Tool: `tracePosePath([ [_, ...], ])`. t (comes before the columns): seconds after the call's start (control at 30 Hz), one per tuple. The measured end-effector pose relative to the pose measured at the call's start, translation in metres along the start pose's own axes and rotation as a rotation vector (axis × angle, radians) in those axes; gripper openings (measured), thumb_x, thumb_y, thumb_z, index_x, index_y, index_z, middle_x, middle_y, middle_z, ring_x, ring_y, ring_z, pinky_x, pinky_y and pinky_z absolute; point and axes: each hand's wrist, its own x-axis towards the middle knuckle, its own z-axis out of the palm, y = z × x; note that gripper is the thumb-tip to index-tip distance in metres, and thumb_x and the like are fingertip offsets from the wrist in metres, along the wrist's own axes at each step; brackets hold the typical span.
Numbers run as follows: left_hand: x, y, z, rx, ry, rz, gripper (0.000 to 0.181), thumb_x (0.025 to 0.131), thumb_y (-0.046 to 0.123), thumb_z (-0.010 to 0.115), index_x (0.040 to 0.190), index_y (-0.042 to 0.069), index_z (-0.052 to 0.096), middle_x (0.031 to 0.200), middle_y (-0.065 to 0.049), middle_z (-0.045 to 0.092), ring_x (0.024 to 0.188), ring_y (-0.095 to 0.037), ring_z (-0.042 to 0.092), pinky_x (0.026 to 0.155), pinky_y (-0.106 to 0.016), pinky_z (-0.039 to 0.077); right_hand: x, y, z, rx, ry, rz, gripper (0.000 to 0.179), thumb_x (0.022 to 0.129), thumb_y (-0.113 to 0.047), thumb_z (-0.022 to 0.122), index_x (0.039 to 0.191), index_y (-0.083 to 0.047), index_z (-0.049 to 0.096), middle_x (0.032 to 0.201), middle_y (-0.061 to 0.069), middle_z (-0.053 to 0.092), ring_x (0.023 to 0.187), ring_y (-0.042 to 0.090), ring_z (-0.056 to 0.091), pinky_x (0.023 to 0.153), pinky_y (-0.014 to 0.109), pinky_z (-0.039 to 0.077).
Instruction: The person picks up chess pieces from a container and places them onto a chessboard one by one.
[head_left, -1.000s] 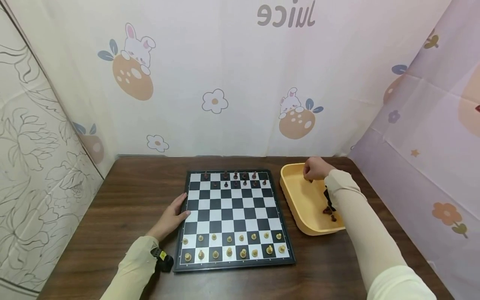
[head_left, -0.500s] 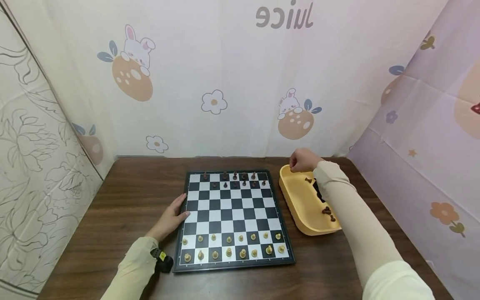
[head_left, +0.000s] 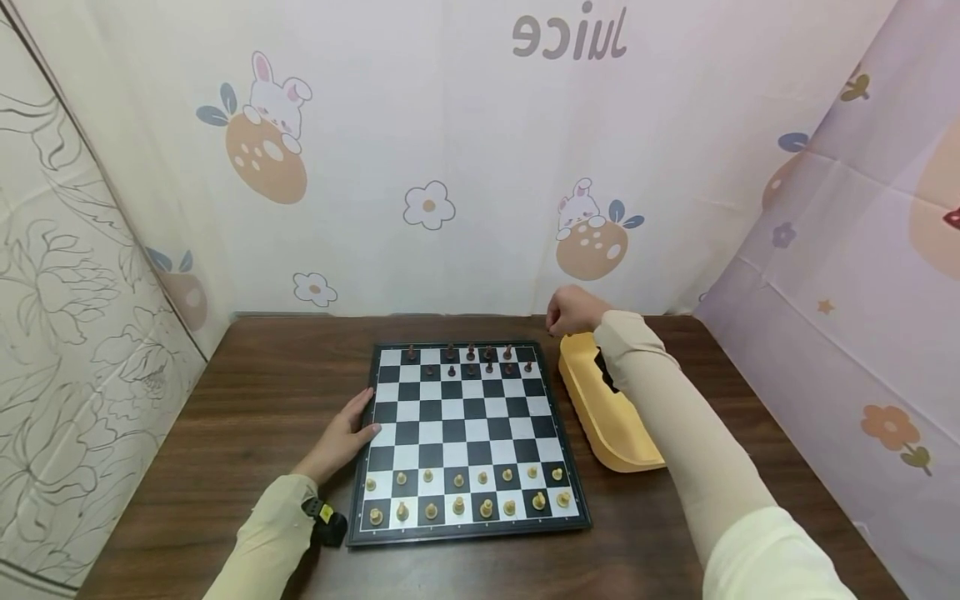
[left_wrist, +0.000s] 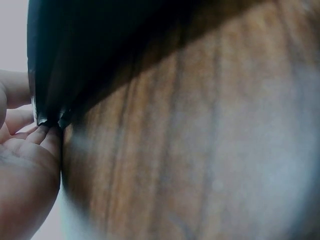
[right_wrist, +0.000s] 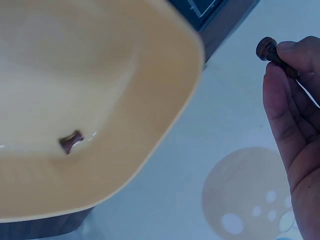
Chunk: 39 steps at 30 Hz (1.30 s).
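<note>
Steadying hand, head view: The left hand (head_left: 337, 437) lay at the left side of the board (head_left: 453, 429), loose and not curled up, with its thumb on the edge, perhaps so the board would not slide.
Busy hand, head view: The right hand (head_left: 576, 311) was up past the board's far right corner, fingers bent in. What it held could not be seen from here.
Yellow tray, head view: The tray (head_left: 617, 421) sat just right of the board, maybe to keep little pieces easy to reach.
Light pieces, head view: The light pieces (head_left: 486, 507) stood in two full rows on the board's near side.
Dark pieces, head view: The dark pieces (head_left: 470, 353) stood in two rows on the board's far side, with gaps.
Board edge, left wrist view: Fingers touched the board's dark edge, next to the brown table (left_wrist: 150, 175).
Pinched piece, right wrist view: Thumb and fingers pinched one dark piece (right_wrist: 272, 52) by its thin part, likely because that was easiest to grip. It was off the board and clear of the tray.
Lying piece, right wrist view: Another dark piece (right_wrist: 71, 141) lay in the tray beside the board.
</note>
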Motion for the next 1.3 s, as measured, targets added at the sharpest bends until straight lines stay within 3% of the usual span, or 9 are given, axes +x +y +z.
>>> tracePosePath([
  [0.57, 0.000, 0.002, -0.002, -0.003, 0.003, 0.000, 0.068, 0.095, 0.006, 0.056, 0.152, 0.005, 0.019, 0.157, -0.020, 0.010, 0.142, -0.038, 0.012, 0.113, -0.049, 0.016, 0.037, -0.052, 0.004, -0.008, -0.028, -0.005, 0.014, 0.077, 0.007, 0.066, 0.076, -0.004, 0.074, 0.075, 0.006, 0.067, 0.067, 0.019, 0.058, 0.059, 0.027, 0.050],
  [0.77, -0.001, 0.003, -0.002, -0.021, -0.002, 0.030, 0.067, 0.095, 0.004, 0.055, 0.151, 0.001, 0.018, 0.156, -0.022, 0.010, 0.142, -0.038, 0.011, 0.113, -0.049, 0.015, 0.048, -0.066, 0.007, 0.021, -0.040, -0.022, 0.016, 0.078, 0.009, 0.067, 0.077, -0.006, 0.074, 0.081, 0.008, 0.069, 0.070, 0.018, 0.058, 0.062, 0.028, 0.051],
  [0.93, 0.000, 0.002, -0.002, -0.019, -0.002, 0.028, 0.068, 0.095, 0.004, 0.056, 0.151, 0.001, 0.019, 0.156, -0.021, 0.010, 0.142, -0.038, 0.011, 0.113, -0.048, 0.016, 0.059, -0.074, 0.013, 0.049, -0.025, -0.073, 0.013, 0.078, 0.006, 0.068, 0.078, -0.005, 0.073, 0.079, 0.006, 0.068, 0.070, 0.018, 0.058, 0.064, 0.028, 0.051],
  [1.3, 0.000, -0.001, 0.000, -0.021, 0.007, 0.008, 0.067, 0.095, 0.005, 0.056, 0.152, 0.004, 0.020, 0.157, -0.020, 0.011, 0.142, -0.038, 0.011, 0.113, -0.048, 0.016, 0.078, -0.093, 0.027, 0.003, 0.015, -0.150, 0.010, 0.081, -0.005, 0.071, 0.072, -0.009, 0.074, 0.069, -0.001, 0.066, 0.063, 0.014, 0.058, 0.059, 0.025, 0.050],
])
